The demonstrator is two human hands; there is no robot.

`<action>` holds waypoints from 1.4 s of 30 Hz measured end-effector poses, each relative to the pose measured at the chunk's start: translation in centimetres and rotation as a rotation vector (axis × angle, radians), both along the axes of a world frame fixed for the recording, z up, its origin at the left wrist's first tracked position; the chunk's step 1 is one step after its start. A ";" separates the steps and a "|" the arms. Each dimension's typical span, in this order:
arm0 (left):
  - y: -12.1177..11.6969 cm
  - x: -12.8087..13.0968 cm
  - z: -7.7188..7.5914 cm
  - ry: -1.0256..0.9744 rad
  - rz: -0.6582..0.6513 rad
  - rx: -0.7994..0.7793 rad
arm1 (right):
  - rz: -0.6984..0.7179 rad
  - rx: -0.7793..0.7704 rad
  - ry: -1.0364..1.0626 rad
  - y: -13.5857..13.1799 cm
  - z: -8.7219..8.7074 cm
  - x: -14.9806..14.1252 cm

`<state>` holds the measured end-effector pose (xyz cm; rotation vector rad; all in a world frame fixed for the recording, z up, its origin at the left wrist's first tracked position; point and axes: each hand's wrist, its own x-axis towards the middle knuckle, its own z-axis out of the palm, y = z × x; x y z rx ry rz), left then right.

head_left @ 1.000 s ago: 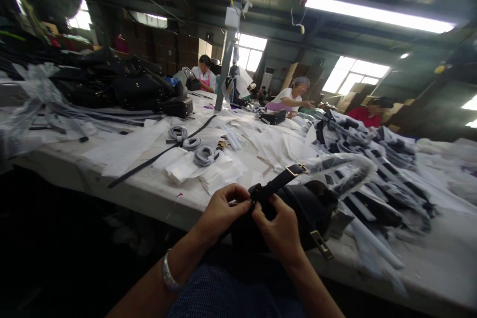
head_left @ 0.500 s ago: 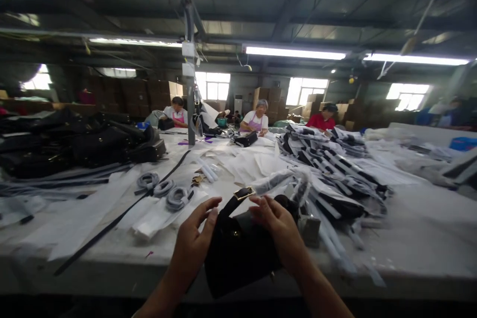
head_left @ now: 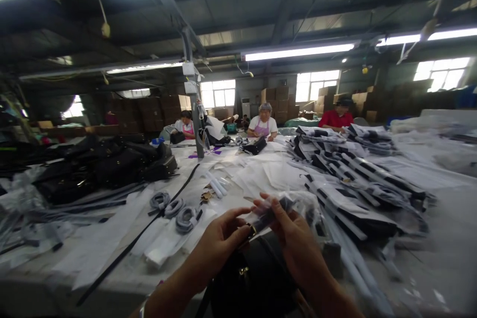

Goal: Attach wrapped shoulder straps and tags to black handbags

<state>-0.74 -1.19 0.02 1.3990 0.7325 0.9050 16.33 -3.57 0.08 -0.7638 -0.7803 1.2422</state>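
A black handbag with small gold-coloured hardware is at the table's near edge, in front of my body. My left hand is closed, thumb and fingers pinching the bag's strap by its gold buckle. Clear plastic covers the bag's handle, which rises from the buckle toward the right. My right hand is closed round that wrapped handle just past the buckle. The bag's lower part runs out of view and is very dark.
Coiled grey straps lie left of my hands, beside a long black strap. Black bags are heaped at the far left. Wrapped black-and-white pieces are piled right. A post and co-workers are across the table.
My view has levelled and turned. Both hands were at the strap end, then came apart near the bag; now my left grips the strap at the buckle and my right the wrapped handle.
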 end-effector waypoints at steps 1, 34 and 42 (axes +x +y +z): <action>0.1 -0.1 -0.4 -0.008 0.010 0.029 | -0.004 -0.013 -0.002 -0.1 -0.2 -0.4; -3.4 -0.6 -6.3 0.108 0.571 0.030 | 0.274 -0.039 -0.063 0.4 -1.1 -2.4; -3.6 0.1 -5.2 -0.206 0.479 -0.100 | 0.294 -0.052 -0.274 -0.1 -3.8 -5.0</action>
